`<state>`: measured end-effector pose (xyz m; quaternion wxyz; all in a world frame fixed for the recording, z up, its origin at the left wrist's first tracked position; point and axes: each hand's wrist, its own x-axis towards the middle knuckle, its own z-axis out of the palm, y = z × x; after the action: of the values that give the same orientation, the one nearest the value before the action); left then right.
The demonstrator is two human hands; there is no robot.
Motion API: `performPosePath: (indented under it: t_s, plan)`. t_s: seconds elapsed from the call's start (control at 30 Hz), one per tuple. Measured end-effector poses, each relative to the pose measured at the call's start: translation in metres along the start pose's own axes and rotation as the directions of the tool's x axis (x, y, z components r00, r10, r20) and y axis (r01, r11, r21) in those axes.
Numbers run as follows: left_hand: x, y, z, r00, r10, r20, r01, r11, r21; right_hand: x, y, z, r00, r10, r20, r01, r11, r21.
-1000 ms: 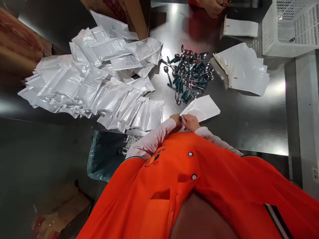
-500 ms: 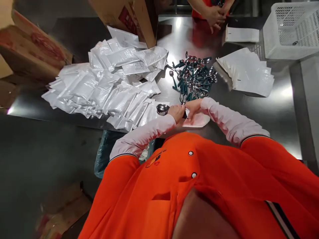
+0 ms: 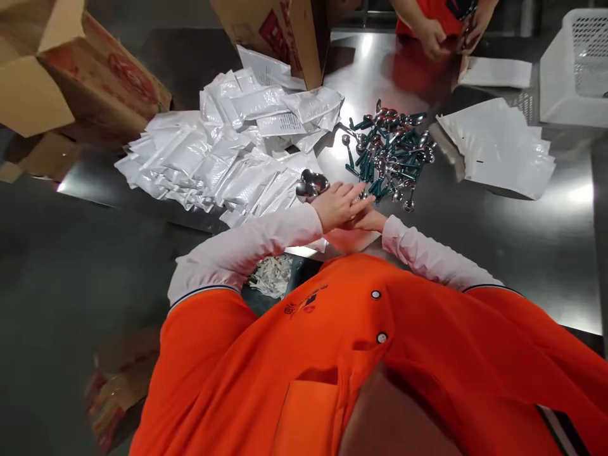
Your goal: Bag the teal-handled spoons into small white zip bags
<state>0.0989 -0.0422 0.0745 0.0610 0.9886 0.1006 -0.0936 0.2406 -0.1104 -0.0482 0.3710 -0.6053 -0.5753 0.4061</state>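
Note:
My left hand (image 3: 338, 206) lies over the near side of the table, its fingers stretched out toward the right and partly over my other hand. Beneath and beside it is my right hand (image 3: 368, 220), whose fingers are mostly hidden. Shiny metal spoon bowls (image 3: 312, 183) show just past my left hand; what holds them is hidden. Beyond both hands spreads a heap of small spoons with dark green handles (image 3: 387, 149). Under the hands, a pale sheet or pouch (image 3: 354, 240) shows at the table's edge.
White filled packets (image 3: 209, 152) are piled at the left. Cardboard boxes (image 3: 280, 31) (image 3: 109, 76) stand behind and left. At right are a fan of white pouches (image 3: 508, 149) and a white basket (image 3: 555, 82). Another person's hands (image 3: 433, 39) are across the table.
The view has shifted left, so the table's contents sit further right. My left hand has spread its fingers over my right hand. More spoon bowls now show beside my left hand.

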Motion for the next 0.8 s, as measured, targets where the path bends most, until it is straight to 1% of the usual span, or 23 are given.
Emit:
performPosePath:
  t_s: [0.03, 0.07, 0.1, 0.13, 0.17, 0.2, 0.23, 0.27, 0.3, 0.33, 0.4, 0.43, 0.47, 0.5, 0.53, 0.57, 0.6, 0.63, 0.67, 0.7, 0.73, 0.77, 0.8]
  plan:
    - [-0.008, -0.006, -0.014, 0.995, 0.014, -0.099, -0.015, 1.0, -0.014, -0.002, -0.006, 0.001, 1.0, -0.007, -0.027, 0.009, 0.997, 0.082]
    - [-0.015, -0.013, -0.026, 0.976, -0.013, -0.219, 0.003, 0.999, -0.044, -0.003, -0.012, 0.002, 0.999, -0.018, -0.05, 0.027, 0.983, 0.181]
    - [-0.021, -0.02, -0.036, 0.939, -0.07, -0.337, 0.039, 0.994, -0.098, -0.005, -0.018, 0.001, 0.996, -0.034, -0.081, 0.055, 0.96, 0.276]
    - [-0.025, -0.027, -0.042, 0.887, -0.15, -0.436, 0.078, 0.981, -0.178, -0.007, -0.023, 0.001, 0.992, -0.05, -0.118, 0.089, 0.934, 0.346]
    - [-0.026, -0.033, -0.045, 0.833, -0.236, -0.501, 0.107, 0.956, -0.273, -0.009, -0.028, 0.0, 0.986, -0.064, -0.152, 0.118, 0.916, 0.383]
    - [-0.024, -0.039, -0.044, 0.791, -0.31, -0.528, 0.118, 0.923, -0.366, -0.011, -0.032, 0.0, 0.982, -0.067, -0.179, 0.135, 0.906, 0.401]
    - [-0.019, -0.043, -0.039, 0.771, -0.361, -0.525, 0.115, 0.89, -0.442, -0.012, -0.034, 0.0, 0.98, -0.059, -0.19, 0.134, 0.902, 0.41]
    - [-0.013, -0.045, -0.032, 0.775, -0.386, -0.5, 0.11, 0.862, -0.494, -0.013, -0.034, 0.001, 0.981, -0.039, -0.188, 0.115, 0.903, 0.415]
    - [-0.005, -0.046, -0.022, 0.802, -0.384, -0.457, 0.109, 0.847, -0.519, -0.015, -0.033, 0.003, 0.985, -0.012, -0.174, 0.086, 0.902, 0.423]
    - [0.002, -0.044, -0.011, 0.844, -0.36, -0.397, 0.118, 0.848, -0.517, -0.016, -0.029, 0.006, 0.987, 0.018, -0.158, 0.053, 0.899, 0.435]
    - [0.016, -0.035, 0.01, 0.929, -0.28, -0.241, 0.149, 0.882, -0.447, -0.018, -0.019, 0.012, 0.988, 0.07, -0.137, -0.002, 0.898, 0.44]
    - [0.021, -0.029, 0.02, 0.957, -0.24, -0.16, 0.16, 0.903, -0.399, -0.019, -0.013, 0.015, 0.987, 0.087, -0.137, -0.021, 0.904, 0.427]
    - [0.025, -0.025, 0.028, 0.975, -0.203, -0.086, 0.159, 0.919, -0.362, -0.021, -0.007, 0.017, 0.985, 0.1, -0.141, -0.034, 0.913, 0.407]
    - [0.026, -0.023, 0.034, 0.985, -0.17, -0.037, 0.147, 0.926, -0.347, -0.023, -0.001, 0.017, 0.984, 0.109, -0.144, -0.045, 0.921, 0.387]
    - [0.026, -0.024, 0.04, 0.989, -0.149, -0.024, 0.13, 0.925, -0.358, -0.025, 0.004, 0.017, 0.982, 0.119, -0.147, -0.056, 0.926, 0.373]
    - [0.024, -0.03, 0.044, 0.988, -0.149, -0.048, 0.119, 0.913, -0.391, -0.026, 0.009, 0.015, 0.98, 0.131, -0.151, -0.067, 0.927, 0.369]
    - [0.02, -0.039, 0.047, 0.977, -0.19, -0.095, 0.131, 0.89, -0.436, -0.028, 0.013, 0.011, 0.976, 0.147, -0.159, -0.078, 0.925, 0.373]
    - [0.015, -0.052, 0.05, 0.95, -0.278, -0.139, 0.181, 0.857, -0.482, -0.029, 0.017, 0.007, 0.972, 0.165, -0.169, -0.091, 0.922, 0.375]
    - [0.009, -0.068, 0.052, 0.903, -0.4, -0.156, 0.27, 0.811, -0.518, -0.03, 0.02, 0.003, 0.967, 0.183, -0.18, -0.106, 0.923, 0.371]
    - [0.002, -0.085, 0.055, 0.833, -0.536, -0.134, 0.395, 0.747, -0.535, -0.03, 0.022, -0.002, 0.962, 0.199, -0.187, -0.121, 0.925, 0.361]
    - [-0.007, -0.101, 0.059, 0.752, -0.656, -0.071, 0.535, 0.67, -0.515, -0.03, 0.024, -0.006, 0.959, 0.21, -0.189, -0.134, 0.927, 0.35]
    - [-0.015, -0.115, 0.065, 0.669, -0.744, 0.002, 0.661, 0.593, -0.459, -0.03, 0.026, -0.01, 0.959, 0.216, -0.185, -0.143, 0.928, 0.343]
    - [-0.024, -0.125, 0.072, 0.601, -0.796, 0.072, 0.753, 0.534, -0.383, -0.029, 0.027, -0.013, 0.96, 0.216, -0.177, -0.145, 0.928, 0.343]
